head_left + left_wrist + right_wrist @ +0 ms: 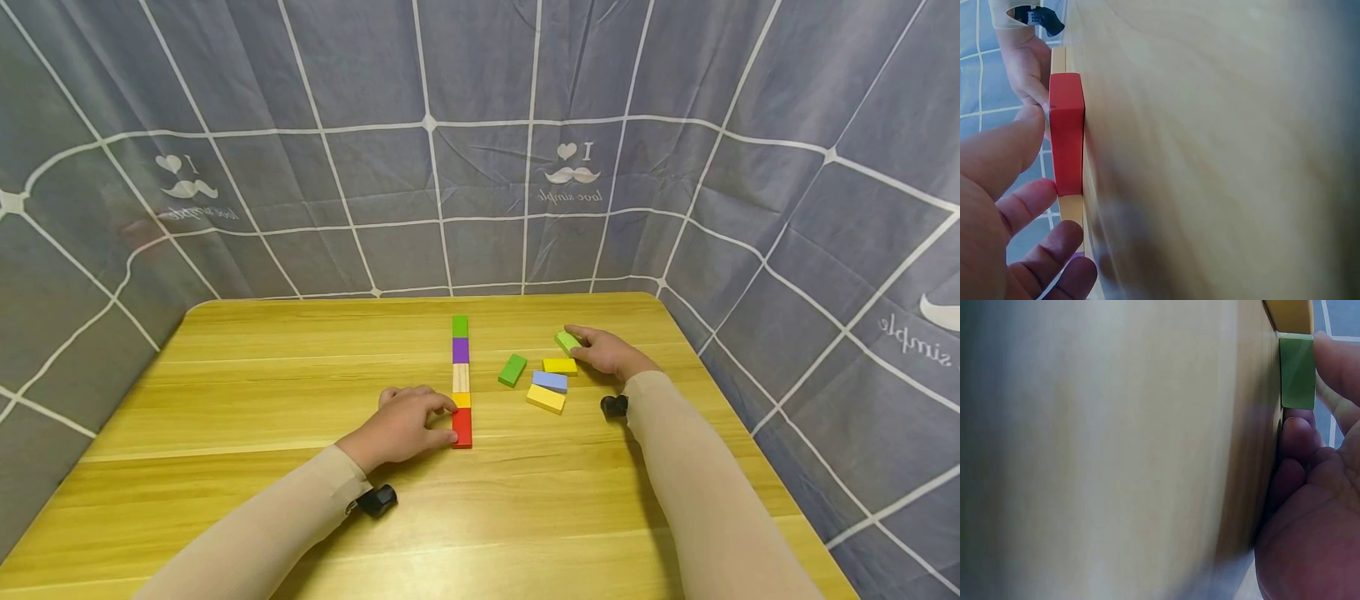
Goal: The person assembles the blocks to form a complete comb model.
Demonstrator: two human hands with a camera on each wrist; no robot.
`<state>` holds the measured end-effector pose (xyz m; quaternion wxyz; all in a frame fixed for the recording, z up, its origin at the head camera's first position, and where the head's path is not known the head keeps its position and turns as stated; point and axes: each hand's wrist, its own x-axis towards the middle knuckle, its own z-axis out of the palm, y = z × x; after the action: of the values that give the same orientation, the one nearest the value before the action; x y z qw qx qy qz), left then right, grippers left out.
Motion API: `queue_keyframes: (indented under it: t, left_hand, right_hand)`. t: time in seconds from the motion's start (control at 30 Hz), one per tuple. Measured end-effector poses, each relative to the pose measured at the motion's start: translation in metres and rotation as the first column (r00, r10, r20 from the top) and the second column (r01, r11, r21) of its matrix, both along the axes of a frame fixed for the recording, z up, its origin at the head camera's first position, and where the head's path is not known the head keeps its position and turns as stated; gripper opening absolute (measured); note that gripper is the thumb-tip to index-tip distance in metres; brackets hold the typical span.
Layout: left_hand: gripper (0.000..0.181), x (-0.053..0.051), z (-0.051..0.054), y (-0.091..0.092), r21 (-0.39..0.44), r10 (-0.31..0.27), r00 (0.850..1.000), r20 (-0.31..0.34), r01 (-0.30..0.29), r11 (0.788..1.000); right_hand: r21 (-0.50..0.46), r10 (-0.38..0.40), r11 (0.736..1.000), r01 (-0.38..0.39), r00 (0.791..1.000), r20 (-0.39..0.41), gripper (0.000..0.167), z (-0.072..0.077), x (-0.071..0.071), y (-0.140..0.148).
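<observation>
Beside the red block (462,428) lies my left hand (405,423), its thumb and index finger touching the block's left side. In the left wrist view, my left hand (985,206) has its fingers spread beside the red block (1067,137). That block ends a straight row with a yellow-orange block (461,400), a pale wood block (461,377), a purple block (461,350) and a green block (460,326). At the right, my right hand (609,352) pinches a light green block (566,342); the right wrist view shows this block (1297,372) between thumb and fingers.
Between the row and my right hand lie a green block (512,370), a yellow block (559,366), a blue block (550,382) and another yellow block (546,398). A grey curtain (480,183) with white lines hangs behind the wooden table (262,400).
</observation>
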<state>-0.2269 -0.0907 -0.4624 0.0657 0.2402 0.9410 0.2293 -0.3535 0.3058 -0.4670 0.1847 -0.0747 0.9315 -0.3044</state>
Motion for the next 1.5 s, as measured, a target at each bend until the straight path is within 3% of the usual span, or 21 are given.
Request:
queue_keyframes:
  t: [0.43,1.03,1.5]
  left_hand:
    - [0.039,-0.006,-0.003,0.003,0.019,0.026,1.0,0.011,-0.026,0.999]
    - [0.058,-0.015,-0.005,0.002,0.016,0.051,0.998,0.037,-0.052,0.999]
    - [0.071,-0.026,-0.007,-0.001,0.022,0.019,0.995,0.097,-0.021,1.0]
  right_hand:
    - [-0.01,-0.014,1.0,0.014,1.0,0.009,0.066,0.0,0.001,-0.002]
    - [0.043,0.006,0.999,-0.006,1.0,-0.017,0.066,0.002,0.001,-0.002]
    - [0.032,-0.003,0.999,0.003,1.0,-0.007,0.066,0.003,0.003,-0.003]
